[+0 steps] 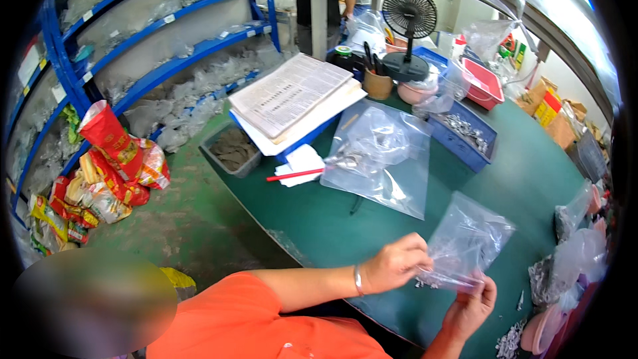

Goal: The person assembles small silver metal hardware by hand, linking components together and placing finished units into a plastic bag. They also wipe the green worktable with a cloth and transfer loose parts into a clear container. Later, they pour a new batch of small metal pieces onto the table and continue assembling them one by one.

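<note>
My left hand [397, 263], with a silver bangle at the wrist, is closed on the near left edge of a clear plastic bag [468, 231]. The fingers of my right hand [470, 304] pinch the same bag at its near right corner. The bag hangs slanted above the green table [302, 216]; I cannot tell whether anything lies inside it. Just below the bag, small metal parts [425, 284] show partly on the table. Beyond my hands lies a larger clear plastic bag [385, 153], flat, with some small shiny parts at its left side.
A blue bin [463, 134] holds small metal parts. A black fan [409, 33] stands at the back near a red basket [482, 83]. Papers [290, 93] and a grey tub [230, 149] sit at the left. A pink bowl [541, 329] and loose parts [510, 340] lie near right.
</note>
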`<state>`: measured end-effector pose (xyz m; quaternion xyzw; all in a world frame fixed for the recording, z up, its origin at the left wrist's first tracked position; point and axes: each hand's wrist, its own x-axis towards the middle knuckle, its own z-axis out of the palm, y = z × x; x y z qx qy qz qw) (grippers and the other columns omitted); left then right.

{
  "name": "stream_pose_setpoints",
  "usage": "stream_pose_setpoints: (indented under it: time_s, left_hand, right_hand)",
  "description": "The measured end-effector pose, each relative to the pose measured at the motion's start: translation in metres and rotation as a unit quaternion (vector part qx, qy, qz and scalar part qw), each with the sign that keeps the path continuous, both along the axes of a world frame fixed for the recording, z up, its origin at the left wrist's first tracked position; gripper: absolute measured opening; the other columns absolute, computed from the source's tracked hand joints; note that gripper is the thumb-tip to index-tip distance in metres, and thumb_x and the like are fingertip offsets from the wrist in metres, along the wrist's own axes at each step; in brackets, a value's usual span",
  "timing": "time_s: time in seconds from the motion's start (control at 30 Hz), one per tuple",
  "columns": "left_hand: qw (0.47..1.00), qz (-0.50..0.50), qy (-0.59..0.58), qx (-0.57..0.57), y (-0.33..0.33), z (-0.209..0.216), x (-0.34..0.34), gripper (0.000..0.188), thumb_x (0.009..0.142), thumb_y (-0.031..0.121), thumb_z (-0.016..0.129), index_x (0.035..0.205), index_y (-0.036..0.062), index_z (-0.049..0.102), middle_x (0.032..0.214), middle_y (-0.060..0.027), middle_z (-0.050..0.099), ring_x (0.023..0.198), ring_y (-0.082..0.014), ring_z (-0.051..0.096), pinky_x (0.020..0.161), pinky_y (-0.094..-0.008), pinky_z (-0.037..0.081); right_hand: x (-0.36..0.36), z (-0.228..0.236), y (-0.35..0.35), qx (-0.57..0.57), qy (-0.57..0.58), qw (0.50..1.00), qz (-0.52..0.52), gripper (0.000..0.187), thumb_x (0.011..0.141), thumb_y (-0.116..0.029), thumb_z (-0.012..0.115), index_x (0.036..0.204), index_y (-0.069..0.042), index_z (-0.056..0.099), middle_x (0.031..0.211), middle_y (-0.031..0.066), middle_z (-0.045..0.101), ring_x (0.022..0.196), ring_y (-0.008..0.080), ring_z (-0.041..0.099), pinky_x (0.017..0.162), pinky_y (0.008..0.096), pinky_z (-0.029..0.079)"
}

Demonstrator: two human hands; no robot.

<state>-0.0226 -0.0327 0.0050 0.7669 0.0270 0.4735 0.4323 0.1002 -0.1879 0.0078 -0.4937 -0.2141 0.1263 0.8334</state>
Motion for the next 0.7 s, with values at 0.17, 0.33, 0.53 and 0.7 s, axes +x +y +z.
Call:
stream_pose_setpoints:
  time_s: [0.17,0.33,0.53,0.7]
  left_hand:
    - [0.963,-0.150,0.022,-0.222,-0.002,0.002,-0.003,0.012,0.074,-0.002,0.068,0.084,0.0018,0.062,0.080,-0.0051,0.059,0.072,-0.0156,0.059,0.063,-0.0268,0.049]
    - [0.688,-0.344,0.025,-0.639,-0.008,0.023,-0.014,0.010,0.081,0.003,0.060,0.087,0.0036,0.053,0.075,-0.0024,0.057,0.062,-0.0128,0.057,0.061,-0.0248,0.050]
    - [0.885,-0.260,-0.016,-0.386,-0.011,0.028,-0.008,0.022,0.083,0.011,0.060,0.102,0.0044,0.051,0.092,-0.0064,0.055,0.075,-0.0133,0.057,0.068,-0.0257,0.047]
    - [0.970,0.027,0.210,-0.120,0.018,0.033,-0.008,0.037,0.087,0.019,0.058,0.117,0.0012,0.048,0.078,-0.0085,0.057,0.065,-0.0137,0.056,0.060,-0.0280,0.047]
  right_hand:
    - [-0.012,0.031,-0.007,0.052,0.094,0.974,0.201,0.042,0.077,-0.001,0.056,0.116,0.002,0.042,0.103,0.0150,0.056,0.083,0.0202,0.059,0.070,0.0291,0.050]
    - [-0.002,0.015,-0.010,0.064,0.189,0.944,0.264,0.051,0.072,0.000,0.051,0.122,0.004,0.039,0.109,0.0181,0.054,0.092,0.0255,0.058,0.079,0.0335,0.049]
    - [0.009,0.026,-0.004,0.093,0.210,0.949,0.215,0.047,0.079,-0.007,0.048,0.124,0.002,0.042,0.115,0.0154,0.053,0.103,0.0269,0.055,0.091,0.0395,0.044]
    - [0.002,0.044,0.017,-0.128,-0.324,0.932,-0.095,0.037,0.081,-0.001,0.052,0.116,0.003,0.044,0.114,0.0140,0.052,0.100,0.0208,0.052,0.086,0.0338,0.041]
